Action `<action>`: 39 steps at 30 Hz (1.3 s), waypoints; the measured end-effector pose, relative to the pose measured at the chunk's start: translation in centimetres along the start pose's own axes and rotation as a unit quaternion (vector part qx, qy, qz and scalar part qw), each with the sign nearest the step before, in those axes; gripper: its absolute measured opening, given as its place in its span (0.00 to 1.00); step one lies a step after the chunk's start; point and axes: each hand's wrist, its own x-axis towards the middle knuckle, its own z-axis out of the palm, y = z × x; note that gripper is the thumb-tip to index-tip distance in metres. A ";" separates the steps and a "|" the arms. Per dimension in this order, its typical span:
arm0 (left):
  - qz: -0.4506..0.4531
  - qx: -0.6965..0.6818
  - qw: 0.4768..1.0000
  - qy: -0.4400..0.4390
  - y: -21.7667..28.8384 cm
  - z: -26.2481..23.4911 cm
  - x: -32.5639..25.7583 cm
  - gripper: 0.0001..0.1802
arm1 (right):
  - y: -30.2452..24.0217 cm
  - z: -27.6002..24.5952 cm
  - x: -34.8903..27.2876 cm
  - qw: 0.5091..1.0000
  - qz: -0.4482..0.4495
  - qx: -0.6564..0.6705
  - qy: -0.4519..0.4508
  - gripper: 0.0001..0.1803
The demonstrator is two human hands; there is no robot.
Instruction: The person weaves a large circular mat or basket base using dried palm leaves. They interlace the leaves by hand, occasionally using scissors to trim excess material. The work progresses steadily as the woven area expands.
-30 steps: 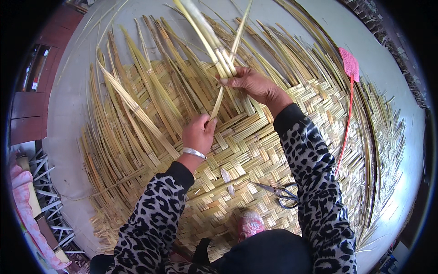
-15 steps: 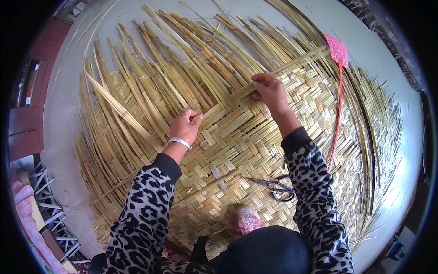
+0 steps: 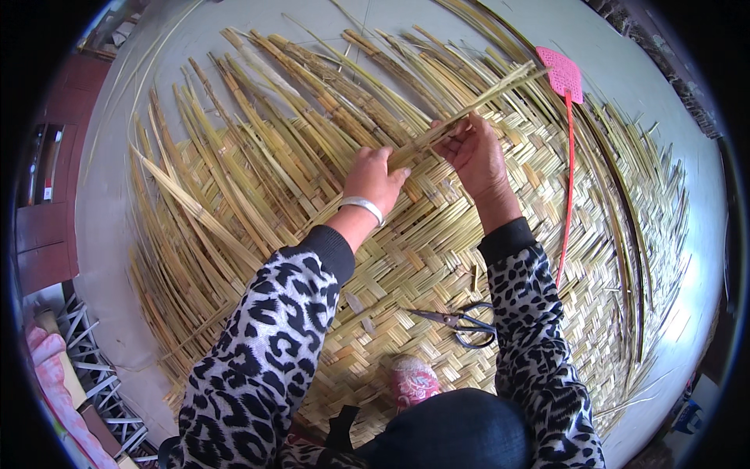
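Observation:
A large woven mat of split-cane strips [image 3: 414, 270] lies on the floor below me, its strip ends loose toward the upper left. My left hand [image 3: 369, 186], with a silver bangle at the wrist, pinches the lower end of a long cane strip [image 3: 500, 91] at the weave's edge. Farther along the same strip, my right hand [image 3: 473, 159] has its curled fingers closed against it. The strip slants up to the right, its far end raised over the mat. Part of it is hidden behind my fingers. Scissors with dark loop handles [image 3: 473, 331] rest on the weave below my hands.
A pink fly swatter [image 3: 561, 74] with a red handle lies across the mat's right side. My foot in a pink patterned shoe [image 3: 414, 383] stands on the mat. At the left are a dark red cabinet [image 3: 48, 227] and a metal rack [image 3: 98, 375].
My left hand has moved up and right, closer to my right hand. The right hand has turned, and the strip's far end has lifted. The view has shifted slightly.

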 end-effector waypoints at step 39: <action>-0.211 -0.214 0.953 -0.018 -1.3 0.3 2.4 0.10 | -0.9 6.9 8.2 0.870 0.033 -0.429 -0.240 0.21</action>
